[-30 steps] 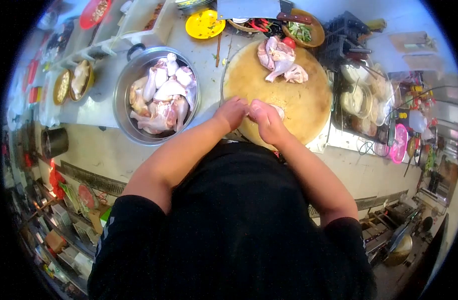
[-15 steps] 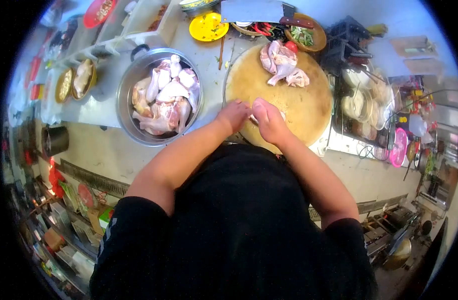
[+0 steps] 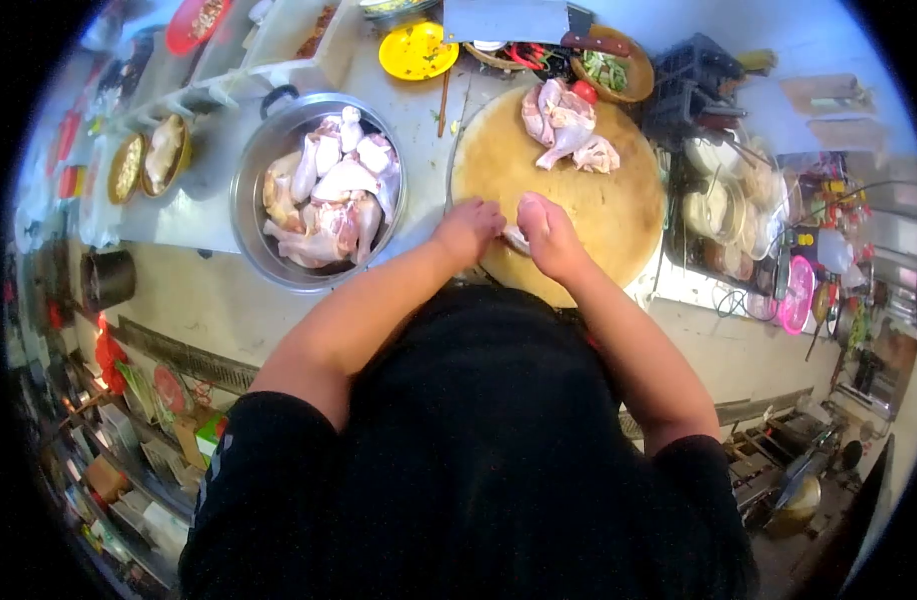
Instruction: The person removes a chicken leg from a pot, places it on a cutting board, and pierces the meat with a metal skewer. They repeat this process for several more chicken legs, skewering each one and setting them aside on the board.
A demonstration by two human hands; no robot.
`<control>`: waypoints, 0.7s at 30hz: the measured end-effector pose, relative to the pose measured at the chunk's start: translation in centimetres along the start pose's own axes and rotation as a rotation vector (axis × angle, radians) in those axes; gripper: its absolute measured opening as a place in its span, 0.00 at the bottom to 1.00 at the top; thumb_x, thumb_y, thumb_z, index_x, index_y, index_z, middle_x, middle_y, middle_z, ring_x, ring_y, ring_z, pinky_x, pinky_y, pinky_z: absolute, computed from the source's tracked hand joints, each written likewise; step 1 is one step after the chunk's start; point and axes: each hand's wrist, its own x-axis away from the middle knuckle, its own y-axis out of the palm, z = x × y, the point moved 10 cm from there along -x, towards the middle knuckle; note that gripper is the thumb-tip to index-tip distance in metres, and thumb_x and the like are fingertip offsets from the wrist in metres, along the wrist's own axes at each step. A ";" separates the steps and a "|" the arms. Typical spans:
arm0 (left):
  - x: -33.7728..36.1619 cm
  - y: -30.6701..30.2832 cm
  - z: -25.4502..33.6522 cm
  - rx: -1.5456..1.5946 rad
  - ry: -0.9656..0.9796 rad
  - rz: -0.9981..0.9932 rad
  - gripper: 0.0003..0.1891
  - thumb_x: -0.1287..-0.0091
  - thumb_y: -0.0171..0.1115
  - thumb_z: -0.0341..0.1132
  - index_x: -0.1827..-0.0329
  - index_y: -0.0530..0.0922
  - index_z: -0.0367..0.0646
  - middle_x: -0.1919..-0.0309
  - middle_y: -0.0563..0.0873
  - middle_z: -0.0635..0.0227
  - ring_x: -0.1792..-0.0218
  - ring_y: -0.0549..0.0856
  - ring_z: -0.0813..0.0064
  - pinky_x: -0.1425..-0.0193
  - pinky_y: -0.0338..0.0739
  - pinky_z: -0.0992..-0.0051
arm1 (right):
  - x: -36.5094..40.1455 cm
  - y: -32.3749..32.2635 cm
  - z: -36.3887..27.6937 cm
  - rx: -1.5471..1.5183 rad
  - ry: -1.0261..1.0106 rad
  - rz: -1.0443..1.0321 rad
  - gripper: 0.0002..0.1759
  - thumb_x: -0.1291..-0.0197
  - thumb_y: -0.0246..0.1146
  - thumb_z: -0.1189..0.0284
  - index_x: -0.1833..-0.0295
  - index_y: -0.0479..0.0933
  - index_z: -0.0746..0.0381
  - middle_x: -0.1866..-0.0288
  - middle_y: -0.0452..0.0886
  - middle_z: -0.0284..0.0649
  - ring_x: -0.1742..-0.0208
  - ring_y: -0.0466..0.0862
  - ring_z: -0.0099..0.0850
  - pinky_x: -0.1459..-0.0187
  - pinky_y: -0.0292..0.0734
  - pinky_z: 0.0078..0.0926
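On the near left part of a round wooden chopping board (image 3: 609, 230), my two hands work close together. A pale piece of raw meat (image 3: 516, 240) shows between them, mostly covered. My left hand (image 3: 471, 230) has its fingers curled down at the left end of that piece. Closed in a fist with the thumb on top, my right hand (image 3: 551, 238) sits at its right side; I cannot tell what is inside the fist. Raw chicken legs (image 3: 569, 128) lie at the far side of the board. More chicken legs (image 3: 341, 185) fill a steel pot (image 3: 247, 215) to the left.
Behind the board are a cleaver with a wooden handle (image 3: 596, 43), a bowl of cut green vegetables (image 3: 639, 85) and a tomato (image 3: 585, 91). A yellow plate (image 3: 419, 52) and a chopstick (image 3: 443, 105) lie between pot and board. Dark crates (image 3: 694, 85) stand at the right.
My right hand has shifted slightly right, away from the left, and tilted. More of the board shows between the hands. The left hand stays nearly in place.
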 end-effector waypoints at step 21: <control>0.0 -0.3 -0.2 0.140 -0.011 0.065 0.04 0.42 0.59 0.30 0.66 0.79 0.42 0.62 0.80 0.59 0.55 0.79 0.56 0.50 0.76 0.61 | 3.3 -3.8 -1.9 -0.439 -0.119 0.185 0.19 0.31 0.41 0.65 0.74 0.63 0.62 0.73 0.67 0.37 0.70 0.65 0.29 0.63 0.63 0.26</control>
